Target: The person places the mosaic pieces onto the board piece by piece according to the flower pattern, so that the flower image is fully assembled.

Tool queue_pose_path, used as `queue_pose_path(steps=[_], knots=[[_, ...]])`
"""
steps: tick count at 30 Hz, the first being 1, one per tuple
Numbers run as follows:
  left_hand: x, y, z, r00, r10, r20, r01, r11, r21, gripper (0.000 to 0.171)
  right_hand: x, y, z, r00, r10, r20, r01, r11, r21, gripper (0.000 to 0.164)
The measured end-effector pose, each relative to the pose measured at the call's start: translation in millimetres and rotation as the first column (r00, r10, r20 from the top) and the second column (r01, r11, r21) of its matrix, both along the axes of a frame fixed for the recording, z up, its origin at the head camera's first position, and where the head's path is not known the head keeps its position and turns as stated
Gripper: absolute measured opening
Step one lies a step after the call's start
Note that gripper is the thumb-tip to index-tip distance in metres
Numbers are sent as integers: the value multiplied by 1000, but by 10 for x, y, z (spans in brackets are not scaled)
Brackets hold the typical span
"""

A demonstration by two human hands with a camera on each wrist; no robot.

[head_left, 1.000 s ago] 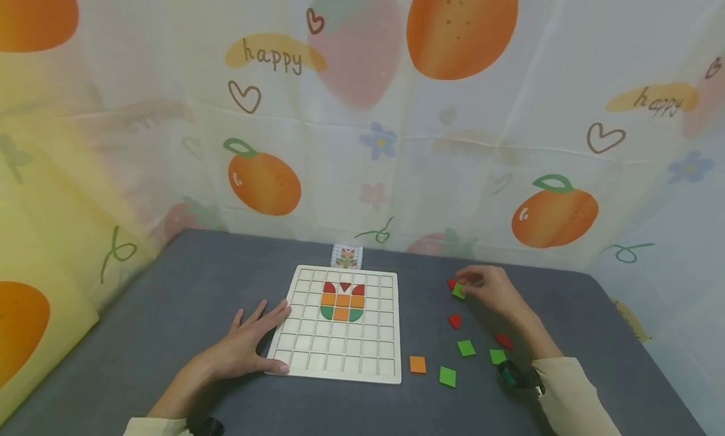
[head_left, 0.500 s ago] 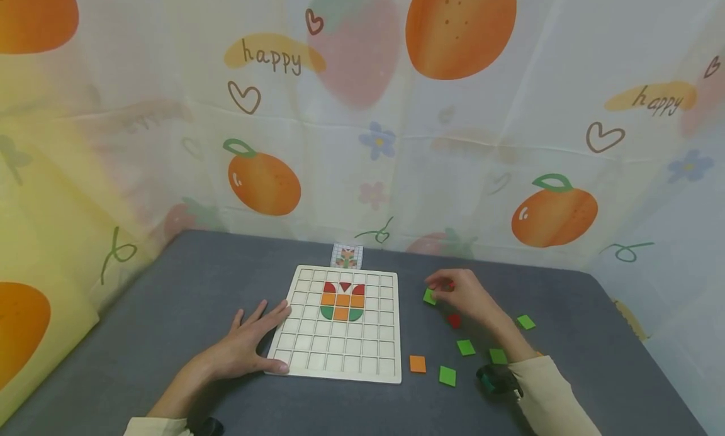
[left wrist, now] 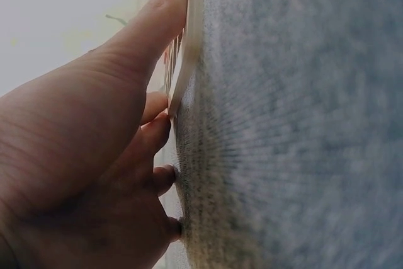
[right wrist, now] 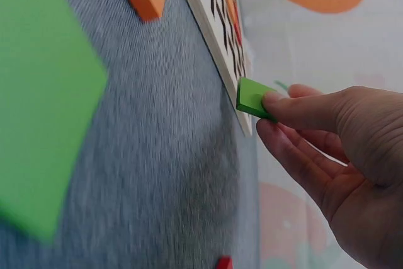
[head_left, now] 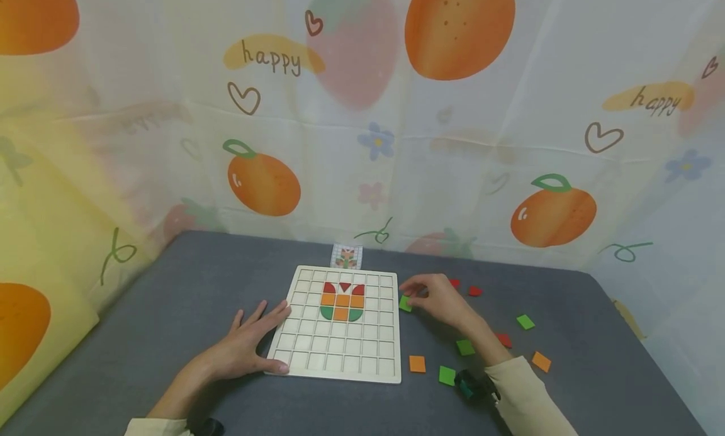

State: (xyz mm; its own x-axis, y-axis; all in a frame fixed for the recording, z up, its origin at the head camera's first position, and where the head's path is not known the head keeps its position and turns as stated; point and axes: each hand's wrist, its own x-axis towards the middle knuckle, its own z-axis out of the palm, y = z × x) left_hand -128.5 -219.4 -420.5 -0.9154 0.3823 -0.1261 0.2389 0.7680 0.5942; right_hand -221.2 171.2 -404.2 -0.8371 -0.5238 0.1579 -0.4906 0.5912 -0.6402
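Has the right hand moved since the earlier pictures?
Yes: in the head view, the right hand has moved left, closer to the white board, holding a green tile.

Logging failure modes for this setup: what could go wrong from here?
1. The right hand pinches the green tile near one end, so it might twist or slip.
2. The black wrist device looks close to a loose green square and could nudge it.
3. The left hand rests on the edge of the board; a jerk might shift the coloured pieces on it.
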Motion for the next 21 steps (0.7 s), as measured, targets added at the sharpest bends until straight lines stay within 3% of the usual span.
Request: queue_pose_path(steps=[21], knots=[[-9, -7, -7, 1000, -4, 5, 4, 1000, 11, 110, 95, -550, 24, 990, 138, -1, -138, 990, -19, 22]])
